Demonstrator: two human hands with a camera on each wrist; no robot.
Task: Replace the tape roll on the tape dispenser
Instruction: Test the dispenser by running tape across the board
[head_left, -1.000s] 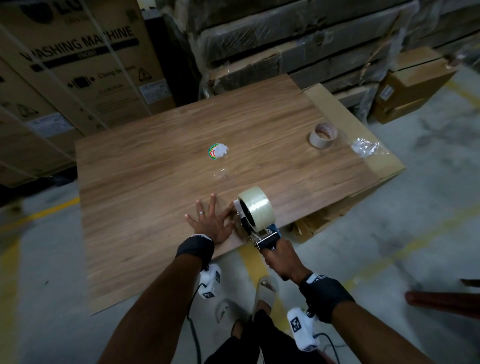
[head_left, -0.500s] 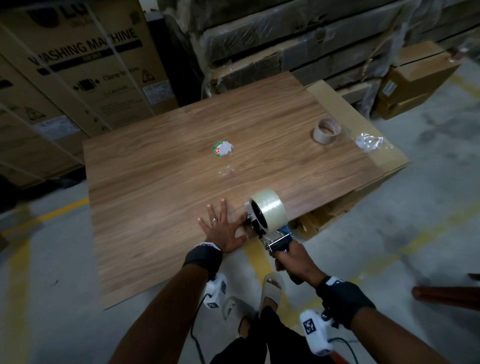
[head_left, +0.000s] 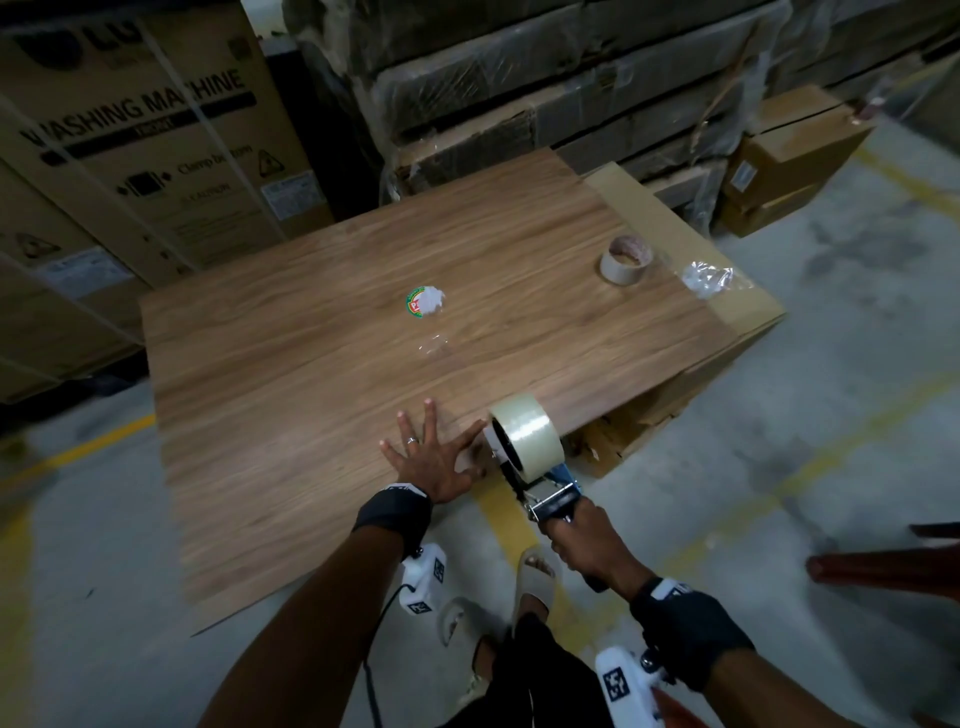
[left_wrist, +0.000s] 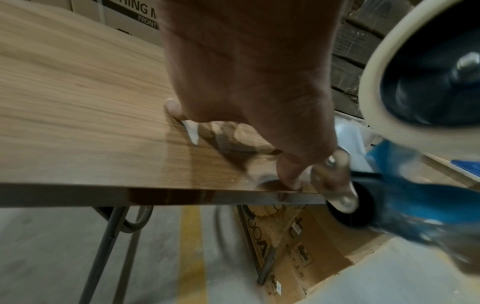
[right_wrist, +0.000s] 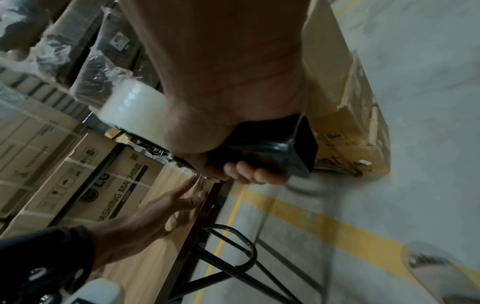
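Right hand (head_left: 587, 545) hides tape dispenser (head_left: 550, 493) handle; blade apparently blurred

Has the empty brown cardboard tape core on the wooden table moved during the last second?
No. The empty brown cardboard tape core still lies near the wooden table's right edge, just left of the crumpled clear plastic.

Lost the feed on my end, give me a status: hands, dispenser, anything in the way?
Left hand flat on table. Right hand grips tape dispenser handle, new tape roll mounted. Old core far off, nothing blocking.
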